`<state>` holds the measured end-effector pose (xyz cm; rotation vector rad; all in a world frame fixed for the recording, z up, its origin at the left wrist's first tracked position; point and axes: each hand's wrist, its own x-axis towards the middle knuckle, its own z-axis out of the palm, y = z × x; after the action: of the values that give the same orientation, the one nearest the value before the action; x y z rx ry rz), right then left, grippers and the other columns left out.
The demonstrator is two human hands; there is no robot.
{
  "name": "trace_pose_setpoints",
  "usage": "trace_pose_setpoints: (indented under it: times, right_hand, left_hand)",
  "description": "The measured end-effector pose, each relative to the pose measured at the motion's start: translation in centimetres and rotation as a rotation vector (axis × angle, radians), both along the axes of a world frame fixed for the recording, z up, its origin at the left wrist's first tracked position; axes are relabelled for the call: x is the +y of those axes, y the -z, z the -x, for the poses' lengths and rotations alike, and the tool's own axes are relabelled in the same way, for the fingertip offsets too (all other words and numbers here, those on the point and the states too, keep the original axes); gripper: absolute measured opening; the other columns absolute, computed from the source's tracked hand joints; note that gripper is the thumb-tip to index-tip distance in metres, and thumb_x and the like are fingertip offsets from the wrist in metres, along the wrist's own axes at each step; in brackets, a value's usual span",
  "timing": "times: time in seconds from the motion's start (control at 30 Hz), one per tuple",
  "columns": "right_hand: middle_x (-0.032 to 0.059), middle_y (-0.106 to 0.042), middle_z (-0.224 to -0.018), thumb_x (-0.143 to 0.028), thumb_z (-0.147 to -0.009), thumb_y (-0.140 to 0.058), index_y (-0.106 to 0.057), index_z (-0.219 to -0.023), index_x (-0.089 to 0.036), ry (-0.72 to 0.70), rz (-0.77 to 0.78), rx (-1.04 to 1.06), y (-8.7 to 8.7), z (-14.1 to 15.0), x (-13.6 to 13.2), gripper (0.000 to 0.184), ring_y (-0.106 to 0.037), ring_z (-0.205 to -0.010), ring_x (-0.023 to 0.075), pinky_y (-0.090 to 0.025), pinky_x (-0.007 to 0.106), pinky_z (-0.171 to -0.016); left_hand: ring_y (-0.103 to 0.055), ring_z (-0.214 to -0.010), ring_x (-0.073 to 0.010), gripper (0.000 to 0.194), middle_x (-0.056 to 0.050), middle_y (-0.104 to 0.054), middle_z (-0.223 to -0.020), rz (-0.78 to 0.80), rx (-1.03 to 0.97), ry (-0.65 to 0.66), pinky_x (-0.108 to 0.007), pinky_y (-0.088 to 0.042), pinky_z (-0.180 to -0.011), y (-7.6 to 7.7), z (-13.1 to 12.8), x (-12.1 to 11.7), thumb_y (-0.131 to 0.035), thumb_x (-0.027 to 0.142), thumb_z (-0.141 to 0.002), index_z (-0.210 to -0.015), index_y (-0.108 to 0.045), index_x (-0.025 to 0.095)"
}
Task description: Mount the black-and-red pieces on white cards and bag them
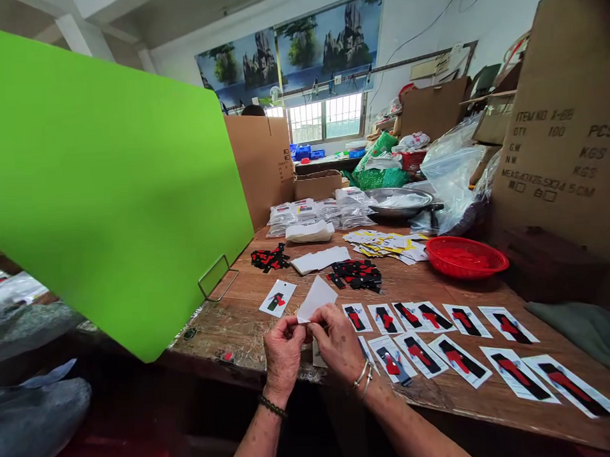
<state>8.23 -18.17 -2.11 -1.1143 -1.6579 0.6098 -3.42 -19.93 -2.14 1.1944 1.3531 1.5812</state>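
Note:
Both hands meet over the table's front edge on a small white sheet of paper [317,299]. My left hand [283,352] pinches its lower left corner between thumb and fingers. At the lower right edge, my right hand [337,341] also has its fingers closed on the sheet. Just beyond the left hand lies a white card [277,298] with a small black and red piece on it. To the right are rows of white cards, each bearing a black and red piece [457,354]. Behind the sheet sit a pile of black and red pieces [356,275] and a white paper stack [320,260].
A green board [108,175] stands at the left beside a wire stand [219,278]. Farther back are a smaller black and red pile [270,258], yellow-white cards [385,244], bagged packs [324,213], a red basket [466,255] and a metal pan [401,200]. A large carton [557,153] rises at right.

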Motion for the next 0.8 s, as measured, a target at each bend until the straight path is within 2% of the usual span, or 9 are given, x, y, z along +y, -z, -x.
trace_pose_setpoints:
  times: [0.1, 0.27, 0.37, 0.43, 0.53, 0.6, 0.67, 0.73, 0.8]
  right_hand:
    - [0.0048, -0.054, -0.082, -0.010, -0.085, -0.044, -0.054, -0.075, -0.020, 0.094, -0.169, -0.108, 0.4, 0.7, -0.7, 0.017, -0.053, -0.075, 0.0183, -0.041, 0.029, -0.068]
    - [0.0048, -0.051, -0.083, -0.007, -0.087, -0.041, -0.049, -0.079, -0.021, 0.171, -0.330, -0.193, 0.8, 1.1, -1.2, 0.019, -0.050, -0.075, 0.0188, -0.040, 0.028, -0.064]
    - [0.0062, -0.052, -0.084, -0.006, -0.087, -0.040, -0.049, -0.082, -0.021, 0.204, -0.357, -0.257, 0.5, 0.9, -0.9, 0.018, -0.050, -0.080, 0.0213, -0.041, 0.030, -0.067]
    - [0.0092, -0.055, -0.092, -0.006, -0.084, -0.042, -0.050, -0.087, -0.020, 0.231, -0.370, -0.294, 0.1, 0.5, -0.4, 0.016, -0.050, -0.087, 0.0237, -0.042, 0.033, -0.073]
    - [0.0120, -0.057, -0.106, -0.007, -0.080, -0.047, -0.053, -0.100, -0.017, 0.258, -0.418, -0.278, -0.4, -0.2, 0.8, 0.024, -0.050, -0.096, 0.0255, -0.042, 0.035, -0.079]
    - [0.0106, -0.058, -0.106, -0.009, -0.077, -0.051, -0.054, -0.103, -0.018, 0.289, -0.418, -0.260, -0.5, -0.8, 1.4, 0.027, -0.051, -0.095, 0.0248, -0.041, 0.034, -0.078]
    - [0.0080, -0.059, -0.100, -0.008, -0.076, -0.051, -0.056, -0.098, -0.019, 0.292, -0.389, -0.235, -0.4, -1.4, 1.6, 0.025, -0.053, -0.088, 0.0225, -0.041, 0.032, -0.073]
    - [0.0062, -0.058, -0.093, -0.005, -0.076, -0.047, -0.058, -0.091, -0.020, 0.237, -0.364, -0.176, -0.1, -1.7, 1.4, 0.024, -0.054, -0.082, 0.0202, -0.041, 0.030, -0.069]
    - [0.0063, -0.058, -0.091, -0.005, -0.077, -0.044, -0.060, -0.087, -0.020, 0.152, -0.348, -0.072, 0.0, -1.8, 0.8, 0.024, -0.055, -0.082, 0.0195, -0.043, 0.029, -0.070]
  left_hand:
    - [-0.050, -0.050, -0.0108, 0.003, 0.004, -0.057, -0.053, -0.008, 0.098, -0.124, -0.020, -0.041, -0.052, 0.1, -0.4, 0.4, -0.065, 0.019, -0.063, -0.061, -0.062, 0.018]
    - [-0.044, -0.050, -0.0110, 0.007, 0.005, -0.052, -0.050, -0.005, 0.253, -0.289, -0.021, -0.035, -0.053, 0.2, -0.9, 1.0, -0.060, 0.013, -0.057, -0.054, -0.058, 0.020]
    - [-0.045, -0.051, -0.0117, 0.006, 0.005, -0.053, -0.052, -0.027, 0.274, -0.289, -0.021, -0.036, -0.054, -0.2, -1.3, 0.8, -0.060, 0.016, -0.061, -0.058, -0.058, 0.020]
    - [-0.047, -0.053, -0.0122, 0.006, 0.004, -0.055, -0.054, -0.066, 0.304, -0.258, -0.022, -0.037, -0.056, -0.7, -1.8, 0.5, -0.061, 0.018, -0.065, -0.059, -0.059, 0.020]
    - [-0.048, -0.054, -0.0123, 0.009, 0.003, -0.056, -0.054, -0.084, 0.303, -0.241, -0.023, -0.037, -0.058, -0.9, -2.6, -0.4, -0.063, 0.018, -0.067, -0.059, -0.059, 0.020]
    - [-0.047, -0.052, -0.0119, 0.013, 0.003, -0.055, -0.053, -0.039, 0.178, -0.196, -0.023, -0.037, -0.055, -0.7, -3.1, -1.1, -0.067, 0.020, -0.066, -0.057, -0.059, 0.020]
    - [-0.051, -0.053, -0.0122, 0.014, 0.002, -0.059, -0.057, 0.029, -0.083, -0.044, -0.023, -0.040, -0.055, -0.5, -3.2, -1.7, -0.072, 0.024, -0.066, -0.062, -0.060, 0.019]
    - [-0.060, -0.066, -0.0155, 0.018, -0.002, -0.068, -0.076, 0.107, -0.410, 0.192, -0.027, -0.048, -0.063, -0.6, -3.0, -2.2, -0.075, 0.029, -0.068, -0.079, -0.065, 0.019]
    - [-0.065, -0.087, -0.0200, 0.032, -0.007, -0.070, -0.102, 0.165, -0.690, 0.372, -0.034, -0.052, -0.076, -1.0, -2.4, -2.4, -0.073, 0.035, -0.073, -0.101, -0.066, 0.020]
